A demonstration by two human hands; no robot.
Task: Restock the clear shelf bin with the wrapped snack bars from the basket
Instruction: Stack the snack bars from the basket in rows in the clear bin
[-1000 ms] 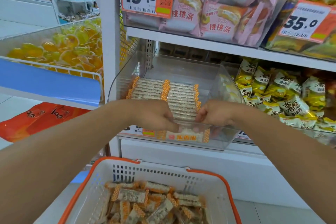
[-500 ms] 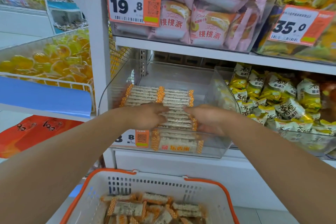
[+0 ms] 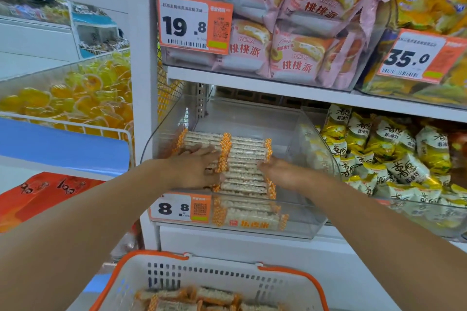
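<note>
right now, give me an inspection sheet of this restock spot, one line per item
surface: white shelf unit; the clear shelf bin sits on its lower level.
job's things: wrapped snack bars lie in neat rows inside the bin; more lie loose in the basket below.
clutter: nothing seen.
grippers: left hand rests flat on the bars, fingers straight; right hand lies open against the right ends of the rows. Neither has a grip on a bar.
cables: nothing seen.
surroundings: price tag 8.8 on the bin front; pink pie bags above; yellow snack packs in the bin to the right; yellow jelly cups to the left.
</note>
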